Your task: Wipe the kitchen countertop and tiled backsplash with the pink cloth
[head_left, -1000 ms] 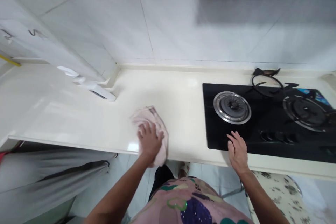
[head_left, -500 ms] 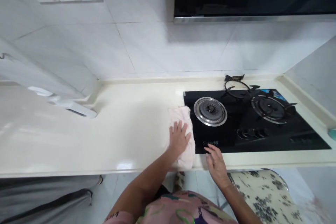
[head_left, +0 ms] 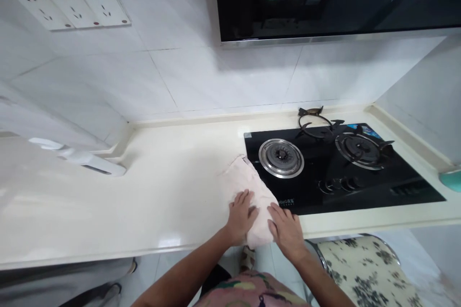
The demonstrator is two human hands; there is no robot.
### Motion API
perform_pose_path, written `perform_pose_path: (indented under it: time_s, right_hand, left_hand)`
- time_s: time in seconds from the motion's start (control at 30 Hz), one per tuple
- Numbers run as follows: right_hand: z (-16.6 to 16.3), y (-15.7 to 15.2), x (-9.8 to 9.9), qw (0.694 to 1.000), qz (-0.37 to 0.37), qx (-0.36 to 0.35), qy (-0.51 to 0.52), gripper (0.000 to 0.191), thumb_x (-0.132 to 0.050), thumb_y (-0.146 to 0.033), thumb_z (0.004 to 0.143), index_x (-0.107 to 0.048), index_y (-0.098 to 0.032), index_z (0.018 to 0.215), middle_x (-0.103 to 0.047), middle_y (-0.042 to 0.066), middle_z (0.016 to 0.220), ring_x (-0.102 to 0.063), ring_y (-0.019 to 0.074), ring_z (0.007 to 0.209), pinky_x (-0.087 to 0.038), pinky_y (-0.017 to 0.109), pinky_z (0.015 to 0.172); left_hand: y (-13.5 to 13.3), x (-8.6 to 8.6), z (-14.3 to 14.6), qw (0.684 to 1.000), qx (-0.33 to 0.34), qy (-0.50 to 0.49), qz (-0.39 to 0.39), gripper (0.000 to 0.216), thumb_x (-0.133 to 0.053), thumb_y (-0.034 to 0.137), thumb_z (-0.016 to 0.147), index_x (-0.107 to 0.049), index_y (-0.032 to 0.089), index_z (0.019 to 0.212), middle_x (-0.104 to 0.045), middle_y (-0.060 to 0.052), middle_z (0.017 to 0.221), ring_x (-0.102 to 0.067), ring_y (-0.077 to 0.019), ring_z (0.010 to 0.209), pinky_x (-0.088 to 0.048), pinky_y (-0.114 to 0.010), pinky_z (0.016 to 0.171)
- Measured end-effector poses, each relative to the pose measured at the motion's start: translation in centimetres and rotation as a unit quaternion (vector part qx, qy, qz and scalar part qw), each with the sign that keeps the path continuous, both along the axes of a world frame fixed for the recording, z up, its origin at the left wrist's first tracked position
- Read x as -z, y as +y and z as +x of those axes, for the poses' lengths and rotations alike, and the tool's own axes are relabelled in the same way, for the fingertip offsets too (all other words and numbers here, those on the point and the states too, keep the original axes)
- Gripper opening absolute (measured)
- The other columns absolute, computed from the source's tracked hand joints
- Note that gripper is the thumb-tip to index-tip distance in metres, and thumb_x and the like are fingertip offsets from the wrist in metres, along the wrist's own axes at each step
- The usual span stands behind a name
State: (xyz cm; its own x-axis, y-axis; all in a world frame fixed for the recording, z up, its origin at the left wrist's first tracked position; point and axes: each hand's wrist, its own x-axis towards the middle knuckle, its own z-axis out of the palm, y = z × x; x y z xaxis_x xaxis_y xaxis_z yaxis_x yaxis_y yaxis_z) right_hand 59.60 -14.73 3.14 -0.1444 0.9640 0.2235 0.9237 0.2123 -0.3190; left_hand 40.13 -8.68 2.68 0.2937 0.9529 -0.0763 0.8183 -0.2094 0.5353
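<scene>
A pale pink cloth (head_left: 252,180) lies on the countertop against the left side of the black gas hob (head_left: 309,192), its right edge overlapping the hob's front left corner. My left hand (head_left: 242,216) rests on the cloth's lower part, palm down, fingers stretched and slightly apart. Beside it, my right hand (head_left: 287,230) lies over the cloth's right edge and the hob's front corner, fingers extended. The cloth's lower end reaches the counter's front edge. On the hob, the left burner (head_left: 281,158) sits bare, without a pan support.
A loose black pan support (head_left: 316,122) leans at the hob's back. The right burner (head_left: 360,149) has its support on. A range hood (head_left: 324,14) hangs above. A white appliance (head_left: 90,159) juts in at left. A floral chair (head_left: 363,268) stands below the counter; a green object (head_left: 452,180) is at right.
My right hand has moved left from above the hob's front edge onto the cloth. The cloth now slants, its lower part shifted right. My left hand has slid toward the front. The view has tilted up.
</scene>
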Motion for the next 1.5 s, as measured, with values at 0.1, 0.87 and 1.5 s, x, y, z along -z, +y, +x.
perform_pose_path:
  time_s: [0.1, 0.87, 1.5]
  right_hand:
    - [2.6, 2.3, -1.5, 0.996, -0.038, 0.052, -0.063, 0.027, -0.053, -0.024, 0.097, -0.072, -0.027, 0.115, -0.073, 0.006, 0.120, -0.056, 0.0267, 0.099, -0.039, 0.039, 0.079]
    - [-10.1, 24.2, -1.1, 0.983, -0.134, 0.118, -0.033, 0.073, -0.051, -0.066, 0.096, -0.045, -0.026, 0.157, -0.022, 0.020, 0.171, -0.021, 0.0487, 0.153, -0.016, 0.063, 0.118]
    - [-6.0, 2.7, 6.3, 0.998, 0.038, -0.031, 0.044, 0.059, -0.057, -0.041, 0.088, -0.057, -0.029, 0.146, -0.047, 0.010, 0.160, -0.035, 0.0377, 0.152, -0.034, 0.057, 0.118]
  left_hand:
    - [0.7, -0.6, -4.5, 0.998, -0.033, 0.008, 0.053, 0.052, -0.052, 0.031, 0.098, -0.053, 0.025, 0.150, -0.056, -0.012, 0.153, -0.051, -0.0275, 0.140, -0.045, -0.048, 0.110]
    - [8.1, 2.1, -19.2, 0.958, -0.143, 0.194, 0.156, 0.069, -0.050, 0.055, 0.098, -0.050, 0.013, 0.153, -0.035, -0.022, 0.166, -0.028, -0.0389, 0.156, -0.026, -0.059, 0.122]
    - [8.3, 2.5, -19.5, 0.961, -0.146, 0.180, 0.152, 0.066, -0.043, 0.053, 0.100, -0.052, 0.012, 0.151, -0.034, -0.022, 0.166, -0.026, -0.0376, 0.157, -0.025, -0.059, 0.123]
